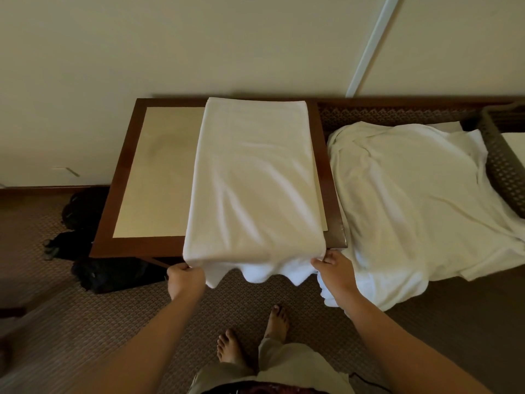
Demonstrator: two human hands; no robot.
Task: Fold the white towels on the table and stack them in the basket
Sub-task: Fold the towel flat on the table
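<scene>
A long white towel [252,177], folded lengthwise, lies across the wooden table [159,172] from the wall side to the front edge, where its near end hangs over. My left hand [184,280] pinches the near left corner of that end. My right hand [335,268] pinches the near right corner. A loose pile of unfolded white towels [420,194] spreads over the surface to the right. At the far right edge stands a brown woven basket [502,166] with something white inside.
The table stands against a cream wall. Dark bags [93,268] lie on the patterned carpet under and left of the table. My bare feet [255,336] are on the carpet just below the towel's hanging end.
</scene>
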